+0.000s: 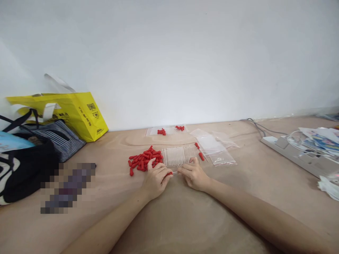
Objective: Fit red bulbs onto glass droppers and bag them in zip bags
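Note:
My left hand [156, 179] is closed, its fingertips pinching a red rubber dropper bulb [170, 173]. A thin clear dropper tube [174, 173] runs from that bulb to my right hand [194, 175], whose fingers are closed on its other end. Whether the tube sits inside the bulb or only touches it, I cannot tell. Just beyond my left hand lies a heap of red dropper bulbs [143, 159]. A row of clear tubes [176, 156] lies side by side beyond both hands. Two red bulbs [201, 156] rest at the row's right end.
Clear zip bags [217, 151] lie to the right of the row. Farther back, bags hold more red bulbs [161, 132]. At left stand a yellow bag [87, 116] and a striped pouch [66, 135], near a pixelated patch. A power strip [288, 155] with cables lies right.

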### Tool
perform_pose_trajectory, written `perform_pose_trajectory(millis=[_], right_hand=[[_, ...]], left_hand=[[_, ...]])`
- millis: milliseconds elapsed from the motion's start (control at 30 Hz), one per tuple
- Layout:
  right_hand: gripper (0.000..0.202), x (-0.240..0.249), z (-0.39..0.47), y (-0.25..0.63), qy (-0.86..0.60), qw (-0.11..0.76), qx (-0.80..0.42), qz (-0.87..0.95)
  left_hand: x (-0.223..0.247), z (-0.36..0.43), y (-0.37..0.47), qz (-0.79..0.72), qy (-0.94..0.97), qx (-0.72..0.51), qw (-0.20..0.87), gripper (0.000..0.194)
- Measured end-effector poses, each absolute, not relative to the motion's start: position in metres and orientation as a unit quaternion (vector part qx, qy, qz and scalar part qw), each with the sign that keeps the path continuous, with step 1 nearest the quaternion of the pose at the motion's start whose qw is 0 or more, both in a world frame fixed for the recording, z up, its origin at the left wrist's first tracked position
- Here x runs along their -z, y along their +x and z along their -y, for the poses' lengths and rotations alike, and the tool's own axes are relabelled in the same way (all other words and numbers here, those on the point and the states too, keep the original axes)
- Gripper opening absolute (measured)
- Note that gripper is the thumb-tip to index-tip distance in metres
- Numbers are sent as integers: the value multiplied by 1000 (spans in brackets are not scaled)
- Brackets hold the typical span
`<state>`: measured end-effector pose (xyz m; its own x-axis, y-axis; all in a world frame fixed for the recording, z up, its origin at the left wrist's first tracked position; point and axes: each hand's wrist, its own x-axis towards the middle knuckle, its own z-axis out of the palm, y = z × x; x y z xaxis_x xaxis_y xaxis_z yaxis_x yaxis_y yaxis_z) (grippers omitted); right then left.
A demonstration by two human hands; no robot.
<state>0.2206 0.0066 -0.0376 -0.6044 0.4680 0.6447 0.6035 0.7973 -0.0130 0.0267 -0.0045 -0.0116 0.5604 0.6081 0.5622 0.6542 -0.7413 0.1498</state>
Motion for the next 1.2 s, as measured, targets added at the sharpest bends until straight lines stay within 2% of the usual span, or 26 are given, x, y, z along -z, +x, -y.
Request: perform_pose_trajectory(millis=[667, 833, 933, 967, 1033, 1200], right_hand=[[23, 37, -5, 224, -310, 308, 62, 897], [19, 30, -4, 229, -336, 311, 73, 886], [21, 25, -15, 240, -430, 340, 99, 830], [21, 23, -21, 246, -485, 351, 109, 794], [23, 20, -32, 258, -601, 350, 123, 708], [29, 19, -50, 280, -747, 235, 86, 616]], left_hand=[[7, 4, 18, 390, -871, 298, 30, 11], [9, 2, 16, 414, -866, 277, 38, 19], [11, 0, 14, 448, -847, 281, 54, 50], [12, 0, 14, 453, -845, 278, 56, 53], [13, -1, 15, 449, -851, 267, 55, 47], [13, -1, 17, 417, -869, 261, 42, 23]])
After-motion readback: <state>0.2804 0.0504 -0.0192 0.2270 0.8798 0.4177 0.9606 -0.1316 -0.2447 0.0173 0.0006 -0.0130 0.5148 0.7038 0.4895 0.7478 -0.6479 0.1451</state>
